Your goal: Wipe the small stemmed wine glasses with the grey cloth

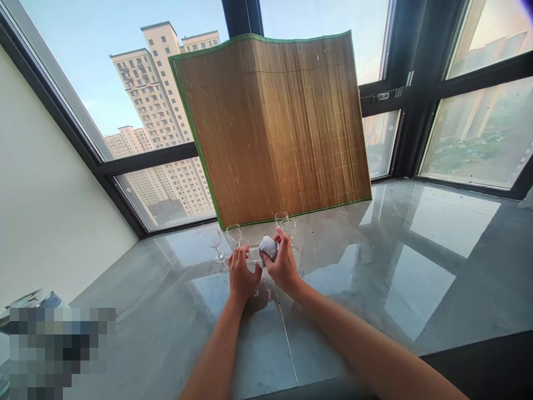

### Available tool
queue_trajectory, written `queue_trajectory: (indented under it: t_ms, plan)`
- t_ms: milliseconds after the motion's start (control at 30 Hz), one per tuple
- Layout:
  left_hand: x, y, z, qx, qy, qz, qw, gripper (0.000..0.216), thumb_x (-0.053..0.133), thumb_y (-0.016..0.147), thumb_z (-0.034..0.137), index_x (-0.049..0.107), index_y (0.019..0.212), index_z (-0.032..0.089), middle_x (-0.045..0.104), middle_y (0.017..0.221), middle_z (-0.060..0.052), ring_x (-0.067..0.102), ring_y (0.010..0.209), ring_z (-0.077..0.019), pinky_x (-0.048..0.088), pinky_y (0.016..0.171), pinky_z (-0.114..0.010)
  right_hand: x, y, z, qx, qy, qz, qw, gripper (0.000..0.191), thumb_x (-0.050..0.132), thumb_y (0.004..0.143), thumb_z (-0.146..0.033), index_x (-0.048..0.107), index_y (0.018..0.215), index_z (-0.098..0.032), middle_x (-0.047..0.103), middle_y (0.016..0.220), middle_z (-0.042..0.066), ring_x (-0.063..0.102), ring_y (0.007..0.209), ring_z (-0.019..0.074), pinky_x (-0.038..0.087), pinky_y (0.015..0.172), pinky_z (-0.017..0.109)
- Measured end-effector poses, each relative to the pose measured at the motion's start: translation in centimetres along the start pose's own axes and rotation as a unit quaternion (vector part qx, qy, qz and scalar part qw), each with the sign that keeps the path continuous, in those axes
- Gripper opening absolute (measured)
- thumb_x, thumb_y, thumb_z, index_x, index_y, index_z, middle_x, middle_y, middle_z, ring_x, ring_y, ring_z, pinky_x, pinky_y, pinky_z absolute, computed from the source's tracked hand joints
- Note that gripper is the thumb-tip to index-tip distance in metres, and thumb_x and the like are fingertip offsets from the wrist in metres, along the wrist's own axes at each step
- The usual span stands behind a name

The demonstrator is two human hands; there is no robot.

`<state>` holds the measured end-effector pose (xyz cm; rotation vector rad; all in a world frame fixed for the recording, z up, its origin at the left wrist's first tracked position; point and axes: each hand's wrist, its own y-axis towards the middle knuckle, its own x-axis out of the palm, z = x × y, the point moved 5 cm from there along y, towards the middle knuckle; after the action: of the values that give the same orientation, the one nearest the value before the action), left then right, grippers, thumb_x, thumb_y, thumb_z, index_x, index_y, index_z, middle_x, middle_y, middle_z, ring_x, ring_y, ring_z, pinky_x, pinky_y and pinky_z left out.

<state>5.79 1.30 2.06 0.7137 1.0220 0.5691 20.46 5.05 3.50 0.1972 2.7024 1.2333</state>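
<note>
My left hand [242, 274] is wrapped round a clear stemmed glass [254, 254] held on its side above the grey stone sill. My right hand [283, 264] pinches a small white cloth [268, 246] pressed at the glass's mouth. Two empty wine glasses stand upright to the left, one [214, 242] further out and another [234, 234] closer to my hands. Two more glasses [286, 226] stand just behind my right hand, one partly hiding the other.
A bamboo mat with green trim [275, 125] leans upright against the window behind the glasses. The glossy grey sill [395, 266] stretches to the right. A white wall [45, 211] closes the left side; a blurred patch [58, 350] covers the lower left.
</note>
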Motion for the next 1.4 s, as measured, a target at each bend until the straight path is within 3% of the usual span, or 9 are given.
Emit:
queue_trajectory:
  t_ms: [133,300,500,667,833,967,1133,1400]
  plan:
    - [0.0,0.1,0.1,0.004,0.006,0.004,1.0,0.053,0.062,0.071,0.014,0.049,0.122,0.022,0.061,0.109,-0.007,0.059,0.099,-0.0251,0.042,0.097,-0.044,0.0,0.2,-0.1,-0.002,-0.013,-0.013,1.0,0.064,0.063,0.082,-0.02,0.035,0.139,-0.023,0.054,0.105,0.007,0.057,0.096,0.0228,0.05,0.09,0.041]
    - [-0.4,0.2,-0.1,-0.007,0.014,0.023,1.0,0.049,0.061,0.072,0.013,0.05,0.12,0.022,0.061,0.106,-0.006,0.06,0.098,-0.0247,0.044,0.095,-0.043,0.5,-0.1,-0.5,0.033,0.017,-0.085,0.996,0.058,0.062,0.081,-0.022,0.038,0.135,-0.024,0.062,0.099,0.004,0.062,0.086,0.0206,0.051,0.082,0.036]
    - [-0.6,0.3,-0.4,-0.008,0.036,0.044,0.998,0.052,0.059,0.069,0.009,0.051,0.118,0.023,0.062,0.114,-0.007,0.057,0.112,-0.0269,0.04,0.103,-0.046,1.0,-0.4,-0.9,0.02,0.063,-0.156,0.986,0.069,0.05,0.07,-0.006,0.037,0.135,-0.026,0.068,0.1,0.001,0.064,0.085,0.018,0.051,0.082,0.034]
    - [-0.5,0.3,-0.3,-0.007,0.043,0.035,0.998,0.051,0.06,0.071,0.011,0.051,0.12,0.023,0.062,0.115,-0.007,0.057,0.112,-0.0275,0.039,0.103,-0.047,1.1,-0.2,-0.2,0.024,0.061,-0.126,0.99,0.066,0.045,0.077,-0.004,0.036,0.138,-0.026,0.066,0.11,0.005,0.065,0.096,0.0187,0.053,0.086,0.035]
    - [-0.7,0.4,-0.2,-0.003,0.035,0.033,0.999,0.053,0.061,0.072,0.011,0.05,0.122,0.023,0.062,0.115,-0.007,0.057,0.112,-0.0275,0.04,0.102,-0.046,0.9,0.0,0.0,-0.004,0.045,-0.075,0.996,0.064,0.049,0.078,-0.006,0.036,0.137,-0.026,0.052,0.131,0.011,0.059,0.109,0.0207,0.053,0.092,0.038]
    - [-0.8,0.4,-0.5,-0.008,0.041,0.032,0.999,0.053,0.061,0.072,0.012,0.05,0.123,0.024,0.061,0.117,-0.008,0.057,0.113,-0.0285,0.04,0.102,-0.046,0.6,0.3,-0.2,-0.01,-0.022,-0.061,0.998,0.063,0.057,0.076,-0.009,0.041,0.134,-0.024,0.057,0.117,0.01,0.055,0.111,0.0258,0.051,0.092,0.043]
    - [-0.8,0.4,-0.5,0.0,0.042,0.038,0.998,0.049,0.06,0.073,0.012,0.051,0.12,0.022,0.062,0.115,-0.009,0.057,0.112,-0.0281,0.039,0.103,-0.046,0.6,0.1,-0.2,-0.006,-0.035,-0.077,0.996,0.05,0.057,0.08,-0.012,0.048,0.127,-0.022,0.062,0.097,0.006,0.059,0.096,0.024,0.051,0.088,0.041]
    - [-0.7,0.2,-1.1,-0.016,0.054,0.041,0.998,0.05,0.059,0.072,0.012,0.051,0.121,0.023,0.061,0.116,-0.009,0.056,0.113,-0.0295,0.039,0.102,-0.047,0.7,-0.9,-0.9,0.026,0.036,-0.146,0.988,0.053,0.064,0.082,-0.023,0.042,0.131,-0.025,0.07,0.109,0.006,0.067,0.098,0.0231,0.052,0.09,0.04]
